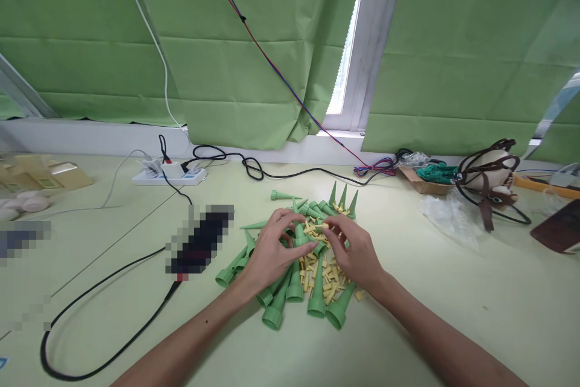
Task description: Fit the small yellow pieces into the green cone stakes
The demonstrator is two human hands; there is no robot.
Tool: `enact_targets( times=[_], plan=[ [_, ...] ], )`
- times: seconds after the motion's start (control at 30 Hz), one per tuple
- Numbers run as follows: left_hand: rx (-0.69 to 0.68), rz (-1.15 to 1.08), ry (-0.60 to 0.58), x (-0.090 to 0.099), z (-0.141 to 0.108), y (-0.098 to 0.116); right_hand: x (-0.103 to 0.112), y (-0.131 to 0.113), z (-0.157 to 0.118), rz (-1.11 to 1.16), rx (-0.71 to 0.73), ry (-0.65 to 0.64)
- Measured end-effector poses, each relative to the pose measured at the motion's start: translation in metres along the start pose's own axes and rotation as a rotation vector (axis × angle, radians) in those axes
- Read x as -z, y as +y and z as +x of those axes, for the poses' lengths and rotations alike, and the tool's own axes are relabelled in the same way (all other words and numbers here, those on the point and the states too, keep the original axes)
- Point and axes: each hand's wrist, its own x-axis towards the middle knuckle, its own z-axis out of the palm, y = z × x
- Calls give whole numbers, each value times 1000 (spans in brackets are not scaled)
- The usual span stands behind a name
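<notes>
My left hand [274, 251] is closed around an upright green plastic cone [298, 231], its thumb and forefinger on either side; part of the cone is hidden by the fingers. Between the thumb and forefinger of my right hand [356, 251] is a small yellow plastic piece [321, 227], close beside that cone. Under and around both hands lies a pile of hollow green cones [316, 290], many on their sides with the wide ends toward me. Small yellow pieces [333, 278] are heaped among them. Several cones [343, 197] stand upright behind my right hand.
Left of the pile lies a pixelated dark device [202, 242] with a black cable [109, 275]. A power strip [170, 175] sits near the wall. At the right are a cardboard box [426, 180], plastic bags [453, 218], a strapped bag [492, 172] and a dark red object [559, 227].
</notes>
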Motion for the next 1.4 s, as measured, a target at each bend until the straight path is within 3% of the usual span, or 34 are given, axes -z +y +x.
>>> enact_targets(
  times=[0.37,1.4],
  plan=[
    [25,103,-8,-2,-2,-3,0,1,-1,9,-19,-21],
    [-141,138,-91,-4,-4,-1,-3,4,-2,54,43,-111]
  ],
)
